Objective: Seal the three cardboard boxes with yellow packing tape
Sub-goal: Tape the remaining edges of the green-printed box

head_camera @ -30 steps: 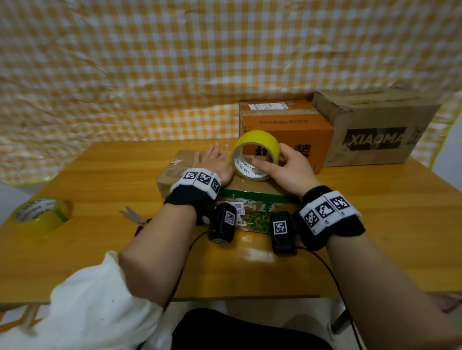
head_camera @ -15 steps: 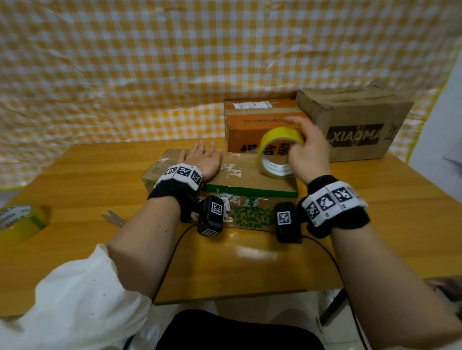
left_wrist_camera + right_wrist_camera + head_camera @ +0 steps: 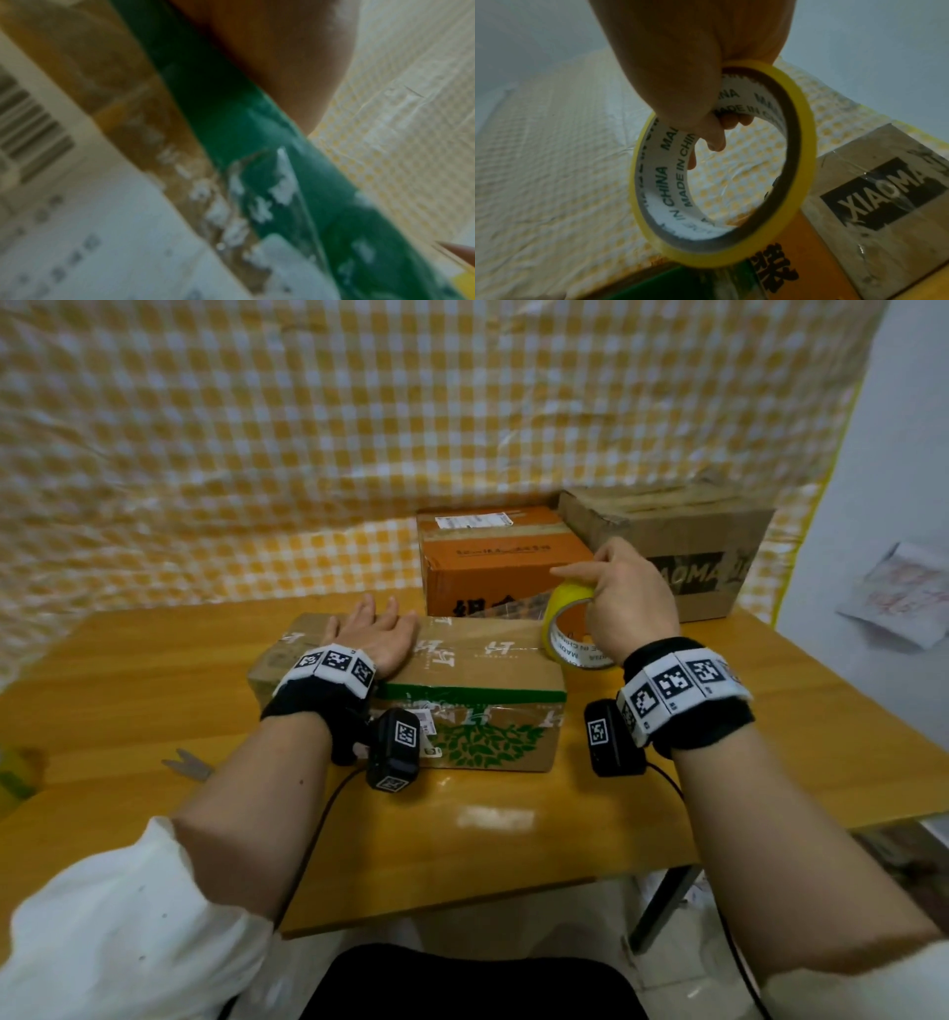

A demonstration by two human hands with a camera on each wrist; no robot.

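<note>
on table: left hand flat, right hand gripping tape roll.

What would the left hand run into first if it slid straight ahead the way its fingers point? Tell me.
The left hand lies flat on the green-printed box, fingers pointing to the far edge. Beyond lies bare table, then probably the checkered backdrop; the orange box sits off right, though depth is unclear.
</note>
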